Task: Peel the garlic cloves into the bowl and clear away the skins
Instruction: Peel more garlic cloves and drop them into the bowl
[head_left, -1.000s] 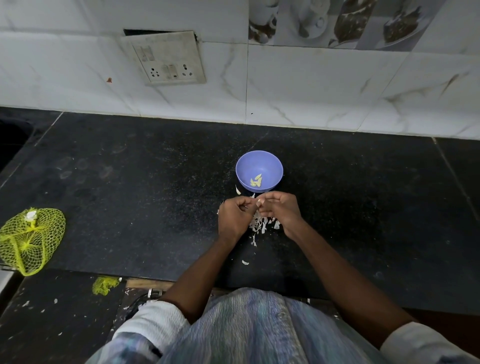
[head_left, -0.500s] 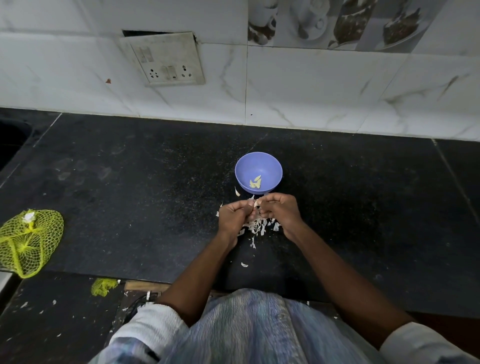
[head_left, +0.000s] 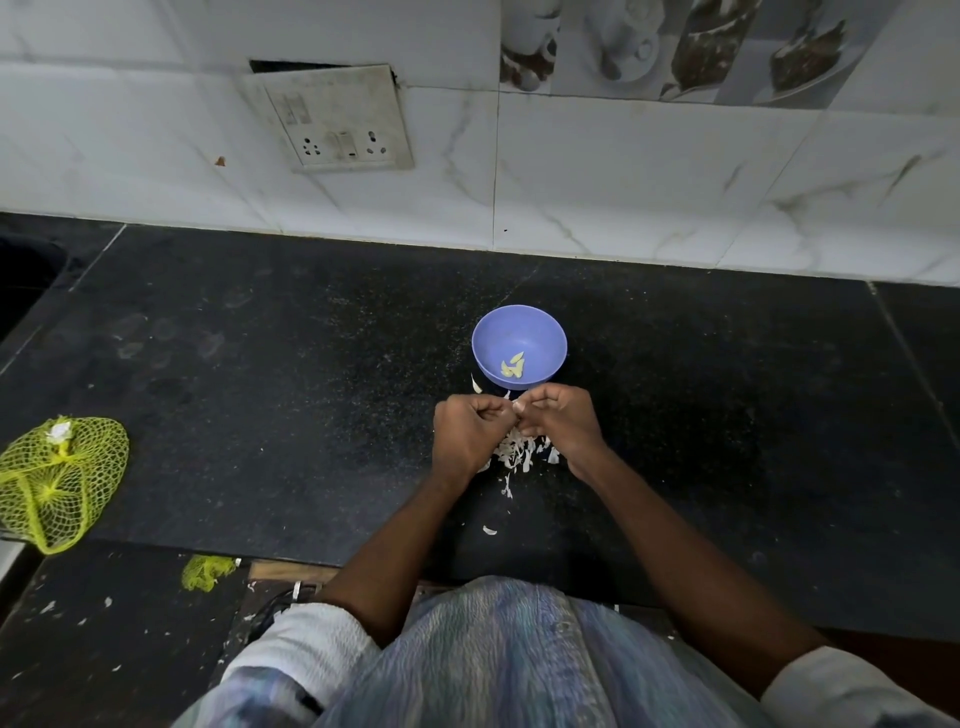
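Observation:
A small blue bowl stands on the black counter with a few peeled garlic cloves in it. Just in front of the bowl my left hand and my right hand meet fingertip to fingertip, pinching a small garlic clove between them; the clove is mostly hidden by the fingers. A pile of white garlic skins lies on the counter under and between my hands, with a few stray skin bits nearer to me.
A yellow net bag lies at the counter's left front edge, and a yellow net scrap is on the lower ledge. A tiled wall with a switch and socket plate rises behind the counter.
Both hands stay together at the same spot in front of the bowl, with only slight finger movement on the clove. The bowl and skins have not moved.

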